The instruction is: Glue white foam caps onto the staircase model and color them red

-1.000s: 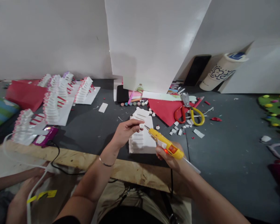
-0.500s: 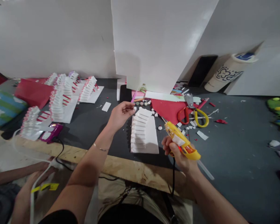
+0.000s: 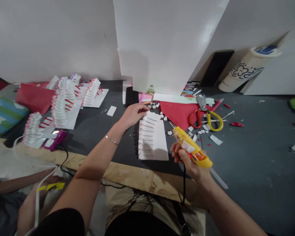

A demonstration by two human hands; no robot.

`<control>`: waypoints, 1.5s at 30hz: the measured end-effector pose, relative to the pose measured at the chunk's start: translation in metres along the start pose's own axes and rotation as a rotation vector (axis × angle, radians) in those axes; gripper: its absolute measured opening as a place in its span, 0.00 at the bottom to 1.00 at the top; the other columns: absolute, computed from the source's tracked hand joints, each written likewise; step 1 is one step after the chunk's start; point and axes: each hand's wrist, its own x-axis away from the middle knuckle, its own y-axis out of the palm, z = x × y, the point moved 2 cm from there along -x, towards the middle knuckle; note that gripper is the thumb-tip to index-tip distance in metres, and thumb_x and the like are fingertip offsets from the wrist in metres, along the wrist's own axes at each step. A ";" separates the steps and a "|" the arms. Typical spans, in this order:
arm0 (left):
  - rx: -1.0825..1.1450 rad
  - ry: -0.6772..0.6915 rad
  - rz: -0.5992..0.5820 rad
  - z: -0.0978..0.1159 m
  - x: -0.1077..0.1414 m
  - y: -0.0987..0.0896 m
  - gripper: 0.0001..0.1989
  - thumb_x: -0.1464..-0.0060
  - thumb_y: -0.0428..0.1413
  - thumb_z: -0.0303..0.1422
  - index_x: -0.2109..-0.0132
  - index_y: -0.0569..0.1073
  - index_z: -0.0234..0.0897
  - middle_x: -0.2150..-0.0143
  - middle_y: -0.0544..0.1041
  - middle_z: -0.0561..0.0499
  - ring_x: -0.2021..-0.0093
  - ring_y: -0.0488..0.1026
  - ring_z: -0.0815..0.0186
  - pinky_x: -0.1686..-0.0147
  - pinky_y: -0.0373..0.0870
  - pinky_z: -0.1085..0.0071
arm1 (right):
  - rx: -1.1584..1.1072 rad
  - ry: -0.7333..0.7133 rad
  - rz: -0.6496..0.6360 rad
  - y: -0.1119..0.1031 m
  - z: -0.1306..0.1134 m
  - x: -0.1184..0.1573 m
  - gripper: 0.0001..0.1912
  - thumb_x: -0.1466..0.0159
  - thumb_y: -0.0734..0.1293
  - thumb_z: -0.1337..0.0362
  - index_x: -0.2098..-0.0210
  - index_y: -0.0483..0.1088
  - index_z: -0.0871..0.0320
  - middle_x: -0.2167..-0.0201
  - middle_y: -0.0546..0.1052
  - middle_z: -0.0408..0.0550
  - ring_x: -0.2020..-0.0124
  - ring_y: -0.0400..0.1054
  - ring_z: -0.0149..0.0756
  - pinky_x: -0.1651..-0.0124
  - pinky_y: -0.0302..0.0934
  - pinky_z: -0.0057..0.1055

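At the centre of the frame, had the stepped white model lying on a white base board on the dark table. Set the left hand with bent fingers at the model's upper left end; could not tell whether pinching anything there or merely touching. Just right of centre, grasped the yellow glue gun in the right hand, aimed up and left, apart from the model. Beyond the board, saw small white beads and, farther right, a red sheet beside scissors with red and yellow handles. Toward the upper right, saw a patterned tumbler. At left, saw pink-edged white models near a purple device; at lower left, another person's forearms.
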 end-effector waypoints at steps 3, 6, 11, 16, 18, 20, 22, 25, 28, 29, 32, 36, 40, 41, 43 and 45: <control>0.006 0.014 -0.041 0.001 0.000 0.001 0.10 0.46 0.57 0.28 0.59 0.81 0.38 0.54 0.84 0.44 0.58 0.78 0.62 0.55 0.72 0.64 | -0.006 -0.001 0.008 0.002 -0.005 -0.001 0.25 0.38 0.70 0.40 0.74 0.72 0.56 0.74 0.78 0.45 0.83 0.68 0.28 0.79 0.65 0.25; -0.003 0.021 -0.063 0.002 0.000 0.002 0.10 0.45 0.57 0.29 0.58 0.81 0.38 0.55 0.84 0.43 0.58 0.78 0.61 0.56 0.71 0.63 | 0.002 -0.002 0.012 0.003 -0.009 -0.002 0.26 0.38 0.70 0.39 0.74 0.72 0.56 0.75 0.78 0.45 0.83 0.67 0.28 0.80 0.64 0.24; -0.058 0.010 -0.087 0.005 0.001 -0.002 0.11 0.43 0.56 0.31 0.57 0.82 0.36 0.56 0.84 0.43 0.59 0.78 0.61 0.57 0.71 0.64 | 0.010 -0.006 -0.002 0.003 -0.010 -0.003 0.26 0.37 0.69 0.39 0.75 0.71 0.55 0.76 0.77 0.44 0.83 0.67 0.28 0.80 0.64 0.25; -0.083 0.033 -0.071 0.007 0.001 -0.003 0.13 0.41 0.54 0.31 0.55 0.83 0.37 0.54 0.84 0.43 0.59 0.78 0.61 0.57 0.71 0.65 | 0.023 -0.008 -0.003 0.002 -0.005 -0.002 0.25 0.37 0.69 0.40 0.75 0.71 0.55 0.75 0.78 0.43 0.82 0.67 0.28 0.78 0.63 0.26; -0.072 0.038 -0.072 0.006 0.000 -0.002 0.14 0.41 0.54 0.32 0.54 0.83 0.38 0.52 0.84 0.43 0.59 0.78 0.61 0.58 0.71 0.65 | 0.026 -0.010 0.003 0.002 -0.004 -0.001 0.25 0.36 0.69 0.40 0.75 0.70 0.54 0.75 0.78 0.43 0.83 0.66 0.28 0.78 0.63 0.26; -0.070 0.056 -0.077 0.006 -0.001 -0.001 0.14 0.41 0.54 0.32 0.54 0.83 0.38 0.52 0.84 0.44 0.59 0.78 0.61 0.58 0.71 0.65 | 0.026 -0.013 -0.001 0.002 -0.004 -0.001 0.25 0.36 0.69 0.40 0.75 0.70 0.54 0.75 0.77 0.43 0.83 0.66 0.28 0.79 0.63 0.27; -0.073 0.074 -0.083 0.007 -0.002 -0.001 0.13 0.41 0.54 0.31 0.56 0.83 0.38 0.54 0.83 0.44 0.57 0.78 0.60 0.56 0.71 0.65 | 0.025 -0.007 -0.003 0.001 -0.003 -0.001 0.26 0.37 0.69 0.39 0.75 0.70 0.54 0.75 0.77 0.44 0.82 0.66 0.28 0.79 0.63 0.27; -0.085 0.079 -0.081 0.008 -0.002 -0.002 0.12 0.42 0.54 0.31 0.59 0.83 0.38 0.55 0.83 0.44 0.55 0.78 0.60 0.54 0.71 0.65 | 0.031 0.007 -0.007 0.000 -0.001 -0.001 0.26 0.37 0.69 0.38 0.75 0.70 0.54 0.73 0.78 0.44 0.81 0.66 0.29 0.78 0.63 0.28; -0.095 0.072 -0.086 0.008 -0.003 -0.003 0.11 0.42 0.55 0.30 0.59 0.83 0.37 0.56 0.83 0.43 0.55 0.78 0.59 0.53 0.71 0.64 | 0.036 0.011 -0.016 -0.001 0.000 -0.001 0.26 0.37 0.69 0.38 0.75 0.70 0.54 0.73 0.78 0.44 0.81 0.66 0.29 0.78 0.63 0.28; -0.096 0.071 -0.089 0.008 -0.003 -0.003 0.11 0.42 0.55 0.30 0.59 0.83 0.36 0.56 0.83 0.43 0.55 0.78 0.59 0.53 0.71 0.64 | 0.036 0.010 -0.014 -0.001 0.000 -0.001 0.26 0.38 0.69 0.38 0.75 0.70 0.54 0.74 0.78 0.44 0.80 0.66 0.29 0.77 0.63 0.28; -0.092 0.069 -0.092 0.008 -0.003 -0.002 0.11 0.42 0.55 0.30 0.60 0.83 0.37 0.55 0.83 0.44 0.55 0.78 0.59 0.53 0.71 0.64 | 0.035 0.006 -0.003 0.000 -0.001 0.000 0.27 0.38 0.69 0.38 0.76 0.70 0.54 0.76 0.76 0.44 0.80 0.66 0.31 0.77 0.64 0.28; -0.104 0.071 -0.097 0.008 -0.003 -0.002 0.10 0.41 0.55 0.31 0.61 0.83 0.39 0.55 0.84 0.45 0.55 0.78 0.59 0.52 0.71 0.63 | 0.029 -0.001 -0.002 0.000 -0.003 0.000 0.26 0.36 0.69 0.39 0.76 0.71 0.54 0.77 0.75 0.44 0.81 0.66 0.31 0.77 0.63 0.29; -0.121 0.062 -0.099 0.009 -0.003 -0.002 0.10 0.41 0.56 0.30 0.61 0.83 0.38 0.56 0.84 0.44 0.54 0.79 0.59 0.50 0.71 0.63 | 0.022 -0.018 -0.006 0.001 -0.004 0.000 0.27 0.36 0.69 0.38 0.76 0.71 0.54 0.77 0.74 0.44 0.81 0.65 0.30 0.78 0.63 0.28; -0.126 0.057 -0.098 0.009 -0.003 -0.002 0.10 0.41 0.56 0.30 0.61 0.83 0.38 0.56 0.84 0.44 0.54 0.79 0.59 0.50 0.71 0.63 | 0.020 -0.026 -0.002 0.001 -0.004 0.000 0.27 0.36 0.68 0.38 0.77 0.70 0.54 0.78 0.74 0.44 0.81 0.65 0.30 0.78 0.62 0.28; -0.138 0.048 -0.096 0.009 -0.002 -0.003 0.09 0.41 0.56 0.30 0.61 0.83 0.38 0.56 0.84 0.45 0.54 0.79 0.59 0.50 0.71 0.63 | 0.020 -0.031 -0.005 0.001 -0.004 0.000 0.28 0.36 0.68 0.38 0.77 0.70 0.54 0.79 0.73 0.44 0.81 0.65 0.30 0.77 0.62 0.28; -0.147 0.048 -0.094 0.009 -0.002 -0.003 0.09 0.41 0.56 0.29 0.61 0.83 0.38 0.56 0.83 0.45 0.54 0.79 0.59 0.50 0.71 0.63 | 0.024 -0.023 -0.003 0.001 -0.003 0.000 0.27 0.36 0.68 0.38 0.76 0.71 0.54 0.77 0.75 0.44 0.80 0.65 0.30 0.77 0.63 0.28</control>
